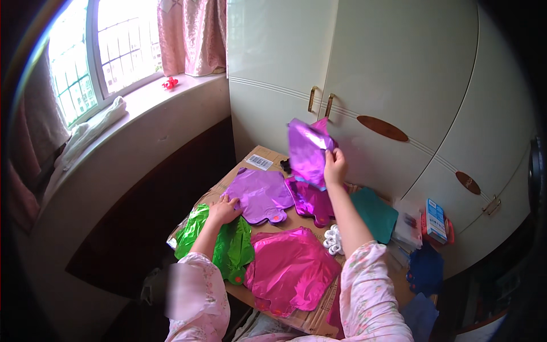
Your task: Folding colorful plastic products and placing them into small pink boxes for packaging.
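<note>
Head view, looking down over flowered pyjama sleeves: nearest the person, a flat pink foil balloon [292,268] lies on the cardboard-covered table [310,319], below and between the two hands. Just left of it, a green foil balloon [228,242] sits under the left forearm. The left hand [224,210] rests open, fingers spread, on the edge of a lilac foil balloon [261,195] laid flat. A magenta balloon [312,199] lies below the raised right hand [335,167], which pinches a crumpled purple foil balloon [306,151] by its lower edge and holds it in the air above the table. The uninflated foil looks feather-light, limp and slick, likely to crease or tear at its seams; a grip at the edge or the neck tab seems safest. Cream wardrobe doors [399,68] stand beyond.
</note>
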Tool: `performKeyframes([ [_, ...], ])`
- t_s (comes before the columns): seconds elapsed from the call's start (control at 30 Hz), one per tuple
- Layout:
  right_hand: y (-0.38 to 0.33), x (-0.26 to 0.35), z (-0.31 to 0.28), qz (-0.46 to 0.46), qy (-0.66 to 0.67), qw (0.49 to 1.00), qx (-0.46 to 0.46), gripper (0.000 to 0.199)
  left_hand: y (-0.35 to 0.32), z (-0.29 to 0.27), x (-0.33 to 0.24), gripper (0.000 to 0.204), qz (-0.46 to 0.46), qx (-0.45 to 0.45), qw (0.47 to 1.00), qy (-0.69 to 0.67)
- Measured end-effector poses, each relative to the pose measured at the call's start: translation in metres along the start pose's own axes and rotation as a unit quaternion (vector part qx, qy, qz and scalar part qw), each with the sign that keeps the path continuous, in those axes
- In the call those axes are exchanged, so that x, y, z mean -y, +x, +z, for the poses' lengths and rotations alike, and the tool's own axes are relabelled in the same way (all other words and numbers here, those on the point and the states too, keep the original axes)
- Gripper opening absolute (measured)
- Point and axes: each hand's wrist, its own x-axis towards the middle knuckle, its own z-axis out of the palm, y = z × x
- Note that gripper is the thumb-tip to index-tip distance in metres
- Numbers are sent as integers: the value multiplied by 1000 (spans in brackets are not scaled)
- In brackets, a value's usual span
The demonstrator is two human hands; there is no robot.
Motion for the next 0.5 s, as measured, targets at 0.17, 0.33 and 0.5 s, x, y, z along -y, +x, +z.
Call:
performKeyframes([
  [0.17,-11,107,-16,-295,-9,949,115,22,-18,7,25,71,12,-57,997,-60],
  [0.33,-110,167,-20,-506,27,829,235,6,-109,-21,54,89,70,34,997,-6],
  [0.5,-261,170,-12,-539,87,726,418,5,-115,62,112,82,73,34,997,-10],
])
